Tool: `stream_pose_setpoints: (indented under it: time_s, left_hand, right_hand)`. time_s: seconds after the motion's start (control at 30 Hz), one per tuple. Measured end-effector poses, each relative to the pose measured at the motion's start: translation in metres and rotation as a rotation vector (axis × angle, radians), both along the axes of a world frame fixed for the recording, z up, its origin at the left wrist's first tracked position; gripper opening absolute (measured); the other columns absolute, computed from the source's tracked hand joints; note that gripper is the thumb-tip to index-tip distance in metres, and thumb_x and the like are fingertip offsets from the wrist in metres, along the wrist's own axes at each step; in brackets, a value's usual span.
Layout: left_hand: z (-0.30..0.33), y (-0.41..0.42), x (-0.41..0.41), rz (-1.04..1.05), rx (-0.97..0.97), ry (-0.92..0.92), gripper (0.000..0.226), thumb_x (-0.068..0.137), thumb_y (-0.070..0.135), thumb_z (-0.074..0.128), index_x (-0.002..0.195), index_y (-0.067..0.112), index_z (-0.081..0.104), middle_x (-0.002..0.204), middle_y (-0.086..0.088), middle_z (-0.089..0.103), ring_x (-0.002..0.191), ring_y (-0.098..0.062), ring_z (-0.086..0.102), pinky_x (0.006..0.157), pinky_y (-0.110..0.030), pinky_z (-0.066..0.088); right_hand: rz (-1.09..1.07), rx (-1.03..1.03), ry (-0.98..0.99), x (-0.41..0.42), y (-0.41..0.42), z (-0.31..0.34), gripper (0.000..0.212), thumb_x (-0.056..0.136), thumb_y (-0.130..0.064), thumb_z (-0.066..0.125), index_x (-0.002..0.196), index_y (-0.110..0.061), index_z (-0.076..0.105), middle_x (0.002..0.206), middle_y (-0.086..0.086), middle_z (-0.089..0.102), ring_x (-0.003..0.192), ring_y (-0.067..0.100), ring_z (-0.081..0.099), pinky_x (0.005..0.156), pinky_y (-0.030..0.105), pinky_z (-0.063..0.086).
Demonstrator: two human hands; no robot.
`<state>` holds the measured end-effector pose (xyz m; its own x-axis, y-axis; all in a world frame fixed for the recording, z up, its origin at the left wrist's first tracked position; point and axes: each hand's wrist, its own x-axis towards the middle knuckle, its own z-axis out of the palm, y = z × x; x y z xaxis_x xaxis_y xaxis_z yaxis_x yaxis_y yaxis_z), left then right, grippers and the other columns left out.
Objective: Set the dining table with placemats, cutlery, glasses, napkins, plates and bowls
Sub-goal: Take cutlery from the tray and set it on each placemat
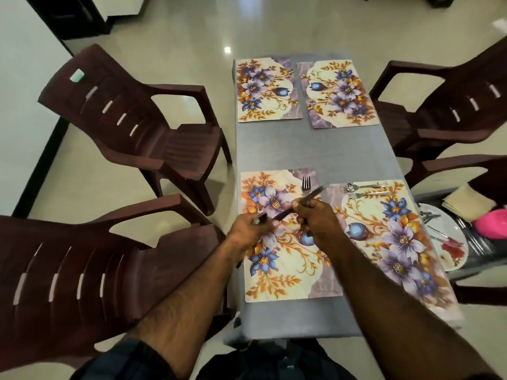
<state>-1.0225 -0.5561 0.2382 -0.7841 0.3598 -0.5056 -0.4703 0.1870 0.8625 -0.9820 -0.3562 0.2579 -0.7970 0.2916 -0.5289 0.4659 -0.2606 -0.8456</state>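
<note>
You held cutlery over the near left placemat [285, 259].

Your right hand [319, 219] pinched a blurred knife [301, 202], its tip raised toward a fork [306, 185] lying at that mat's far edge. Your left hand [248, 229] was curled round more dark-handled cutlery [260, 218]. A spoon [365, 185] and second fork [370, 193] lay on the near right mat [395, 242]. The two far mats [267, 90] were bare on the table [301, 149].
</note>
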Motion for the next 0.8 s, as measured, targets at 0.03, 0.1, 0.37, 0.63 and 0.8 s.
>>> stream_pose_setpoints:
  time_s: [0.03, 0.1, 0.37, 0.63, 0.8]
  left_hand:
    - [-0.006, -0.006, -0.002, 0.075, -0.006, -0.056, 0.015, 0.087, 0.007, 0.083, 0.078, 0.012, 0.072, 0.064, 0.004, 0.067, 0.054, -0.008, 0.058, 0.051, -0.019, 0.049]
    - [-0.015, -0.017, -0.010, 0.222, -0.014, -0.173, 0.013, 0.088, 0.005, 0.081, 0.082, 0.008, 0.069, 0.066, -0.005, 0.061, 0.046, -0.011, 0.049, 0.042, -0.018, 0.038]
    - [-0.004, 0.009, -0.036, 0.246, -0.037, -0.123, 0.014, 0.086, 0.006, 0.083, 0.094, 0.002, 0.072, 0.075, -0.011, 0.064, 0.042, -0.006, 0.047, 0.042, -0.018, 0.038]
    - [-0.009, 0.047, -0.066, 0.057, -0.212, 0.053, 0.015, 0.080, 0.004, 0.089, 0.091, 0.008, 0.079, 0.070, 0.006, 0.070, 0.056, -0.001, 0.059, 0.050, -0.015, 0.046]
    - [-0.013, 0.051, -0.094, 0.263, -0.197, -0.083, 0.014, 0.086, -0.001, 0.081, 0.099, 0.001, 0.077, 0.090, -0.016, 0.078, 0.060, -0.015, 0.072, 0.053, -0.023, 0.056]
  right_hand:
    - [0.012, 0.051, 0.014, 0.004, 0.004, 0.000, 0.012, 0.099, -0.010, 0.069, 0.092, -0.001, 0.069, 0.054, -0.004, 0.056, 0.044, 0.006, 0.045, 0.038, 0.018, 0.035]
    - [0.104, 0.179, 0.053, 0.012, 0.014, -0.002, 0.016, 0.099, -0.014, 0.071, 0.088, -0.002, 0.072, 0.059, -0.007, 0.067, 0.049, 0.002, 0.057, 0.048, 0.015, 0.045]
    - [0.618, 0.838, -0.033, -0.001, 0.048, -0.031, 0.019, 0.077, -0.034, 0.090, 0.078, -0.017, 0.081, 0.071, -0.005, 0.070, 0.065, 0.005, 0.062, 0.062, 0.030, 0.047]
    - [0.651, 0.817, 0.062, -0.032, 0.087, -0.030, 0.017, 0.075, -0.032, 0.091, 0.074, -0.021, 0.079, 0.072, -0.009, 0.073, 0.067, 0.003, 0.066, 0.062, 0.026, 0.048]
    - [0.646, 0.761, 0.050, -0.065, 0.126, -0.041, 0.008, 0.083, -0.024, 0.085, 0.087, -0.029, 0.081, 0.088, -0.008, 0.076, 0.082, 0.011, 0.068, 0.071, 0.026, 0.049]
